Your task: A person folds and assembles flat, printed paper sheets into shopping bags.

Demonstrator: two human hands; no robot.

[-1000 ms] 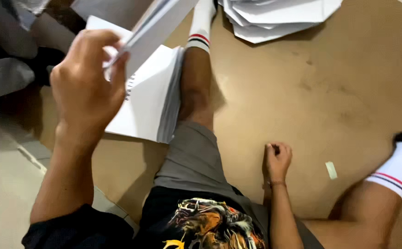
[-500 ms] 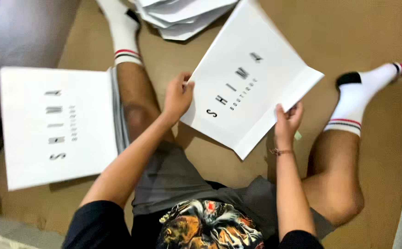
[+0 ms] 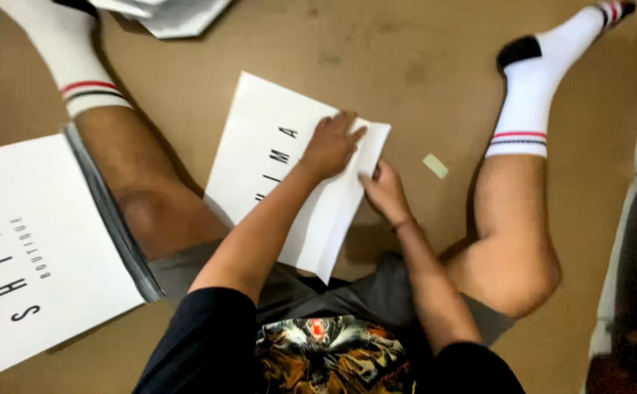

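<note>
our left hand (image 3: pixel 331 146) presses flat and open on the white sheet (image 3: pixel 263 157) lying on the floor (image 3: pixel 377 58) between our legs. our right hand (image 3: pixel 384 191) pinches its right edge. the sheet looks light, thin and easy to crease, so we would take it by the edges.

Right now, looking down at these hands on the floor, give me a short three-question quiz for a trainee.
1. True or false: the left hand presses flat on the white printed sheet.
2. Which lies between the sheet and the right leg? A) scissors B) a small pale strip C) a pen
3. Fill in: the thick stack of white sheets lies beside the person's ____ leg.

Key: 1 true, with the right hand at the sheet's edge. 2 B. 3 left.
</note>
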